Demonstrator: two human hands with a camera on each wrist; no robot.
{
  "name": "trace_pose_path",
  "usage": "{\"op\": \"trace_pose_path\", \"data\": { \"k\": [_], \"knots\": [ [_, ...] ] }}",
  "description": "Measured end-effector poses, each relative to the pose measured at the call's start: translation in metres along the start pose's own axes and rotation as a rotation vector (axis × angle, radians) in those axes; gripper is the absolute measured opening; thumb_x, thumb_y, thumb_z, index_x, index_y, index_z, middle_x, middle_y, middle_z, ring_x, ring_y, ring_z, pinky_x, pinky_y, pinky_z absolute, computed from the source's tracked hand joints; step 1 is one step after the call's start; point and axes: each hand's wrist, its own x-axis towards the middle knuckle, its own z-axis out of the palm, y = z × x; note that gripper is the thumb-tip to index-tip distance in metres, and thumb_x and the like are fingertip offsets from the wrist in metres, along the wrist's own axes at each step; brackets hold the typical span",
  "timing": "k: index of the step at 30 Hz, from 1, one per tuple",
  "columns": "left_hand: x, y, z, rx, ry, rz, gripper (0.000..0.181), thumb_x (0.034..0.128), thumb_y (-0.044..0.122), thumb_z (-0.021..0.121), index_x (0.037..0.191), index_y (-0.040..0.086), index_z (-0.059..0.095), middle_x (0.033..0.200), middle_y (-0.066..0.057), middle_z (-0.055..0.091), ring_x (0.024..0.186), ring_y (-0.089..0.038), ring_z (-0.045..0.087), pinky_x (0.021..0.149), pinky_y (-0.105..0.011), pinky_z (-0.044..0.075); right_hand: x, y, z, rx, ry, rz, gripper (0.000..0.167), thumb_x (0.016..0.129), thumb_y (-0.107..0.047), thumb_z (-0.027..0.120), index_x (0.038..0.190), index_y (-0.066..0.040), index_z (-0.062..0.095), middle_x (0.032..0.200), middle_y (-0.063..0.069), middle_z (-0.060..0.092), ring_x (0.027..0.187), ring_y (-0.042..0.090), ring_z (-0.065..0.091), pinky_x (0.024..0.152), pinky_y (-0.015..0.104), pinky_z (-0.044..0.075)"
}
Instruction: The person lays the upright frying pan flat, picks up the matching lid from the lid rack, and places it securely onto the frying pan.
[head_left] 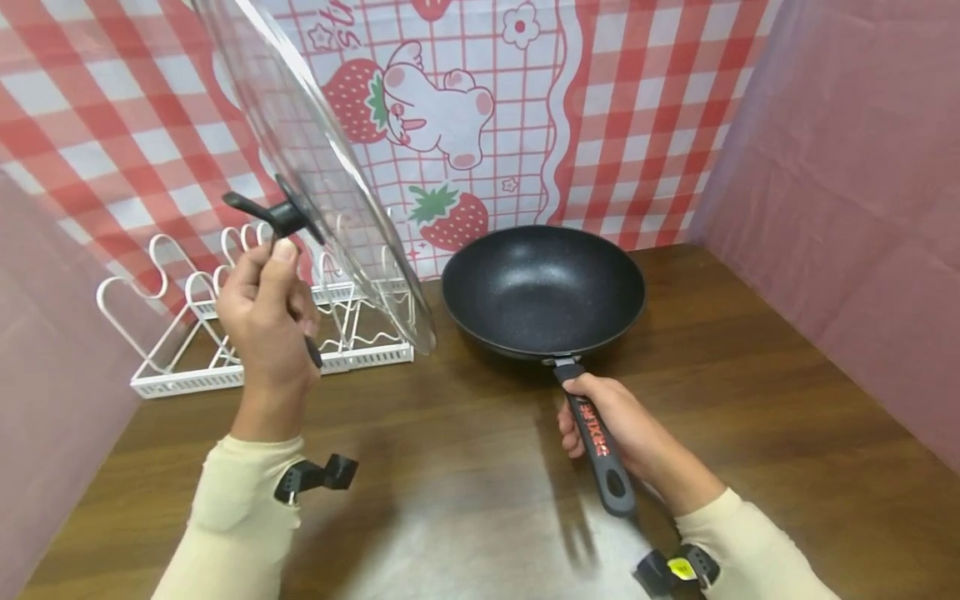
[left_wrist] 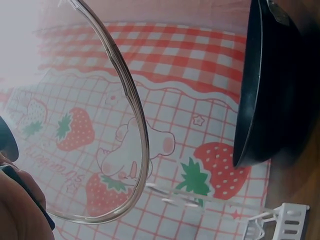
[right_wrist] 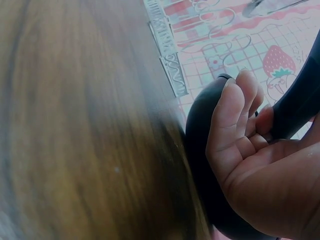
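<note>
My left hand [head_left: 262,312] grips the black handle of a clear glass lid [head_left: 335,137] and holds it up, tilted nearly on edge, on the left side. In the left wrist view the steel rim of the lid [left_wrist: 141,135] curves in front of the patterned cloth. A black frying pan [head_left: 543,287], deep and wok-like, is at the back centre with its inside bare. My right hand [head_left: 626,421] holds the pan's dark grey handle [head_left: 597,446], which has red lettering. The right wrist view shows that hand's fingers [right_wrist: 227,112] curled beside the handle, the pan behind them.
A white wire rack [head_left: 367,358] with wavy dividers stands at the back left, partly behind the left hand and lid. A red-and-white strawberry cloth [head_left: 645,108] hangs behind the brown wooden table [head_left: 750,375]. Pink cloth [head_left: 847,167] lines the sides.
</note>
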Motion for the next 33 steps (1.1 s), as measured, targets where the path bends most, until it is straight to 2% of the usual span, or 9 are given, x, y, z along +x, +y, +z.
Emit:
{"op": "trace_pose_path", "data": {
  "k": [4, 11, 18, 22, 33],
  "knots": [
    [-0.001, -0.006, 0.002, -0.006, -0.011, -0.002, 0.015, 0.0927, 0.011, 0.066, 0.082, 0.005, 0.059, 0.051, 0.001, 0.040, 0.034, -0.005, 0.032, 0.028, -0.019, 0.021, -0.001, 0.000, 0.000, -0.007, 0.004, -0.006, 0.034, 0.098, -0.022, 0.044, 0.085, 0.007, 0.057, 0.067, 0.009, 0.062, 0.055, 0.017, 0.063, 0.053, 0.032, 0.056],
    [-0.003, -0.013, 0.006, -0.023, -0.028, -0.010, 0.017, 0.0925, 0.007, 0.064, 0.078, 0.004, 0.055, 0.049, 0.000, 0.040, 0.034, -0.005, 0.033, 0.029, -0.020, 0.021, 0.001, 0.002, 0.000, -0.016, 0.014, -0.021, 0.035, 0.098, -0.021, 0.044, 0.088, 0.010, 0.056, 0.067, 0.010, 0.062, 0.055, 0.018, 0.063, 0.053, 0.033, 0.056],
    [-0.011, -0.023, 0.011, 0.066, -0.058, -0.019, 0.014, 0.0932, 0.007, 0.063, 0.080, 0.006, 0.058, 0.047, 0.001, 0.041, 0.033, -0.006, 0.034, 0.030, -0.021, 0.023, 0.003, 0.003, 0.000, -0.020, 0.022, -0.015, 0.035, 0.098, -0.022, 0.044, 0.087, 0.009, 0.056, 0.067, 0.010, 0.062, 0.055, 0.018, 0.063, 0.053, 0.033, 0.056],
    [-0.012, -0.023, 0.014, 0.109, -0.071, -0.003, 0.012, 0.0926, 0.011, 0.066, 0.082, 0.006, 0.061, 0.047, 0.001, 0.042, 0.034, -0.007, 0.035, 0.030, -0.021, 0.025, 0.003, 0.002, 0.001, -0.017, 0.020, -0.015, 0.035, 0.097, -0.022, 0.044, 0.086, 0.009, 0.056, 0.067, 0.010, 0.061, 0.055, 0.018, 0.063, 0.053, 0.033, 0.056],
    [-0.018, -0.022, 0.022, 0.165, -0.103, -0.020, 0.011, 0.0927, 0.016, 0.066, 0.085, 0.008, 0.063, 0.051, 0.002, 0.044, 0.036, -0.006, 0.036, 0.030, -0.020, 0.027, 0.003, 0.003, 0.001, -0.023, 0.025, -0.020, 0.036, 0.098, -0.022, 0.044, 0.088, 0.011, 0.056, 0.068, 0.010, 0.062, 0.055, 0.019, 0.063, 0.053, 0.034, 0.056]
  ]
}}
